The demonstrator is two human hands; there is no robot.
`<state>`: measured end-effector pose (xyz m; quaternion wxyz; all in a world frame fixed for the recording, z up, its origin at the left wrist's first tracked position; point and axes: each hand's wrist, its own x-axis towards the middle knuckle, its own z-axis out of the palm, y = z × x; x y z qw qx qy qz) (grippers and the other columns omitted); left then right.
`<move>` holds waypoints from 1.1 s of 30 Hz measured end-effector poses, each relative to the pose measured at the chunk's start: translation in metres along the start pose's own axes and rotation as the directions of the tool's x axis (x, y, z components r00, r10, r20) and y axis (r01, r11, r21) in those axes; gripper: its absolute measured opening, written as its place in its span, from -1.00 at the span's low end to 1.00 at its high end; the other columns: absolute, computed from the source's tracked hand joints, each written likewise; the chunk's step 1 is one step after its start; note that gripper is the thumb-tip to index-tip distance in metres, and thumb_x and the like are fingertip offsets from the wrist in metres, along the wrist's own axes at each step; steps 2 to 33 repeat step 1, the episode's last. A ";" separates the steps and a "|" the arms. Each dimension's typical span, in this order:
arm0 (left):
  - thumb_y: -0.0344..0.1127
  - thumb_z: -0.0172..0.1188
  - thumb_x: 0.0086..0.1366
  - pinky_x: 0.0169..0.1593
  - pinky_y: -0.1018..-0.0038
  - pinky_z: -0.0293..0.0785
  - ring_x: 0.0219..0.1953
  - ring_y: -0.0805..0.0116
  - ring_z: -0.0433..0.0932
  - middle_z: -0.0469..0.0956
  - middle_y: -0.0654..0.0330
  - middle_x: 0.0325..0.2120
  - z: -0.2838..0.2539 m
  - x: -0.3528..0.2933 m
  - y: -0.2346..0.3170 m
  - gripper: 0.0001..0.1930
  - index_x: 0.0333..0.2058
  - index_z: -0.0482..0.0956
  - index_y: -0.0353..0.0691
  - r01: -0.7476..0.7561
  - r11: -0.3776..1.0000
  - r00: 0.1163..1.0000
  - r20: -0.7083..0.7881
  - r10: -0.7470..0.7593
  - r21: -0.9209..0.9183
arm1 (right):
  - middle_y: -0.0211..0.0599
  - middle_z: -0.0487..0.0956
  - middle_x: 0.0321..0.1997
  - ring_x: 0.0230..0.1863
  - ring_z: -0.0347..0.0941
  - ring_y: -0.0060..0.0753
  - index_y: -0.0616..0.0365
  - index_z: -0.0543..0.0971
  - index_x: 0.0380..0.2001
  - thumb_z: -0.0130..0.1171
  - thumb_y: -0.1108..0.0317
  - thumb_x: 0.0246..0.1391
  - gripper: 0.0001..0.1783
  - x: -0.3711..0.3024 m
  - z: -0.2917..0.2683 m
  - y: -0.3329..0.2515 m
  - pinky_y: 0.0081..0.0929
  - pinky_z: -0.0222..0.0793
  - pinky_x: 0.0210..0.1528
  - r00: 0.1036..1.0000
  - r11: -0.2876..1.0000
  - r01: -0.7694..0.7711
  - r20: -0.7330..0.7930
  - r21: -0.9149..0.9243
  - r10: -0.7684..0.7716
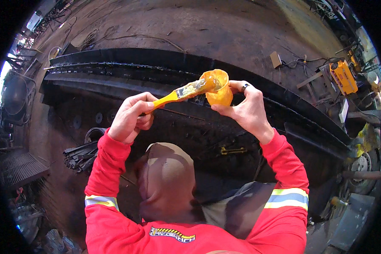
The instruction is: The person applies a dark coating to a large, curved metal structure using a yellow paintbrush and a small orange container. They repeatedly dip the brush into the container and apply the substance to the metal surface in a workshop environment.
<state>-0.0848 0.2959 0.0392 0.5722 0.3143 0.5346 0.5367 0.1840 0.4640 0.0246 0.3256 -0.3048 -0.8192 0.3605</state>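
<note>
My left hand (133,115) is closed round the yellow handle of a paintbrush (185,91). The brush points up to the right, its metal band smeared and its bristles coated in orange-yellow. Its tip reaches into the flared mouth of a small orange-yellow cup-shaped piece (220,98). My right hand (249,106), a dark ring on one finger, grips this cup from its right side, thumb low and fingers behind. The cup's mouth tilts toward the brush; what lies inside it is mostly hidden by the bristles. Both hands are held up over a long dark steel beam (127,87).
Dark metal strips (81,155) lie in a bundle at the left, beside a round ring (95,134). A small yellow bracket-like piece (233,150) sits below the hands. To the right stand an orange-yellow machine (343,78) with cables, a cardboard box (275,59) and a wheel (362,168).
</note>
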 end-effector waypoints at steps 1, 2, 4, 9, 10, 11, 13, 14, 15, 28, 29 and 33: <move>-0.21 0.07 0.31 -0.61 0.59 0.02 -0.76 0.65 0.07 0.11 0.47 -0.77 -0.003 -0.001 -0.001 -0.76 -0.23 0.52 -0.28 -0.001 1.000 1.000 0.008 0.001 0.030 | -0.20 0.66 -0.10 -0.10 0.60 -0.11 0.19 0.66 -0.06 0.62 0.13 -0.25 -0.35 0.000 0.000 0.000 -0.32 0.46 0.14 1.000 1.000 -0.024 -0.012 0.016 0.024; -0.21 0.07 0.31 -0.61 0.59 0.02 -0.76 0.65 0.07 0.11 0.47 -0.77 -0.003 -0.001 -0.001 -0.76 -0.23 0.52 -0.28 -0.001 1.000 1.000 0.008 0.001 0.030 | -0.20 0.66 -0.10 -0.10 0.60 -0.11 0.19 0.66 -0.06 0.62 0.13 -0.25 -0.35 0.000 0.000 0.000 -0.32 0.46 0.14 1.000 1.000 -0.024 -0.012 0.016 0.024; -0.21 0.07 0.31 -0.61 0.59 0.02 -0.76 0.65 0.07 0.11 0.47 -0.77 -0.003 -0.001 -0.001 -0.76 -0.23 0.52 -0.28 -0.001 1.000 1.000 0.008 0.001 0.030 | -0.20 0.66 -0.10 -0.10 0.60 -0.11 0.19 0.66 -0.06 0.62 0.13 -0.25 -0.35 0.000 0.000 0.000 -0.32 0.46 0.14 1.000 1.000 -0.024 -0.012 0.016 0.024; -0.21 0.07 0.31 -0.61 0.59 0.02 -0.76 0.65 0.07 0.11 0.47 -0.77 -0.003 -0.001 -0.001 -0.76 -0.23 0.52 -0.28 -0.001 1.000 1.000 0.008 0.001 0.030 | -0.20 0.66 -0.10 -0.10 0.60 -0.11 0.19 0.66 -0.06 0.62 0.13 -0.25 -0.35 0.000 0.000 0.000 -0.32 0.46 0.14 1.000 1.000 -0.024 -0.012 0.016 0.024; -0.21 0.07 0.31 -0.61 0.59 0.02 -0.76 0.65 0.07 0.11 0.47 -0.77 -0.003 -0.001 -0.001 -0.76 -0.23 0.52 -0.28 -0.001 1.000 1.000 0.008 0.001 0.030 | -0.20 0.66 -0.10 -0.10 0.60 -0.11 0.19 0.66 -0.06 0.62 0.13 -0.25 -0.35 0.000 0.000 0.000 -0.32 0.46 0.14 1.000 1.000 -0.024 -0.012 0.016 0.024; -0.21 0.07 0.31 -0.61 0.59 0.02 -0.76 0.65 0.07 0.11 0.47 -0.77 -0.003 -0.001 -0.001 -0.76 -0.23 0.52 -0.28 -0.001 1.000 1.000 0.008 0.001 0.030 | -0.20 0.66 -0.10 -0.10 0.60 -0.11 0.19 0.66 -0.06 0.62 0.13 -0.25 -0.35 0.000 0.000 0.000 -0.32 0.46 0.14 1.000 1.000 -0.024 -0.012 0.016 0.024; -0.21 0.07 0.31 -0.61 0.59 0.02 -0.76 0.65 0.07 0.11 0.47 -0.77 -0.003 -0.001 -0.001 -0.76 -0.23 0.52 -0.28 -0.001 1.000 1.000 0.008 0.001 0.030 | -0.20 0.66 -0.10 -0.10 0.60 -0.11 0.19 0.66 -0.06 0.62 0.13 -0.25 -0.35 0.000 0.000 0.000 -0.32 0.46 0.14 1.000 1.000 -0.024 -0.012 0.016 0.024; -0.21 0.07 0.31 -0.61 0.59 0.02 -0.76 0.65 0.07 0.11 0.47 -0.77 -0.003 -0.001 -0.001 -0.76 -0.23 0.52 -0.28 -0.001 1.000 1.000 0.008 0.001 0.030 | -0.20 0.66 -0.10 -0.10 0.60 -0.11 0.19 0.66 -0.06 0.62 0.13 -0.25 -0.35 0.000 0.000 0.000 -0.32 0.46 0.14 1.000 1.000 -0.024 -0.012 0.016 0.024; -0.21 0.07 0.31 -0.61 0.59 0.02 -0.76 0.65 0.07 0.11 0.47 -0.77 -0.003 -0.001 -0.001 -0.76 -0.23 0.52 -0.28 -0.001 1.000 1.000 0.008 0.001 0.030 | -0.20 0.66 -0.10 -0.10 0.60 -0.11 0.19 0.66 -0.06 0.62 0.13 -0.25 -0.35 0.000 0.000 0.000 -0.32 0.46 0.14 1.000 1.000 -0.024 -0.012 0.016 0.024; -0.21 0.07 0.31 -0.61 0.59 0.02 -0.76 0.65 0.07 0.11 0.47 -0.77 -0.003 -0.001 -0.001 -0.76 -0.23 0.52 -0.28 -0.001 1.000 1.000 0.008 0.001 0.030 | -0.20 0.66 -0.10 -0.10 0.60 -0.11 0.19 0.66 -0.06 0.62 0.13 -0.25 -0.35 0.000 0.000 0.000 -0.32 0.46 0.14 1.000 1.000 -0.024 -0.012 0.016 0.024; -0.21 0.07 0.31 -0.61 0.59 0.02 -0.76 0.65 0.07 0.11 0.47 -0.77 -0.003 -0.001 -0.001 -0.76 -0.23 0.52 -0.28 -0.001 1.000 1.000 0.008 0.001 0.030 | -0.20 0.66 -0.10 -0.10 0.60 -0.11 0.19 0.66 -0.06 0.62 0.13 -0.25 -0.35 0.000 0.000 0.000 -0.32 0.46 0.14 1.000 1.000 -0.024 -0.012 0.016 0.024; -0.21 0.07 0.31 -0.61 0.59 0.02 -0.76 0.65 0.07 0.11 0.47 -0.77 -0.003 -0.001 -0.001 -0.76 -0.23 0.52 -0.28 -0.001 1.000 1.000 0.008 0.001 0.030 | -0.20 0.66 -0.10 -0.10 0.60 -0.11 0.19 0.66 -0.06 0.62 0.13 -0.25 -0.35 0.000 0.000 0.000 -0.32 0.46 0.14 1.000 1.000 -0.024 -0.012 0.016 0.024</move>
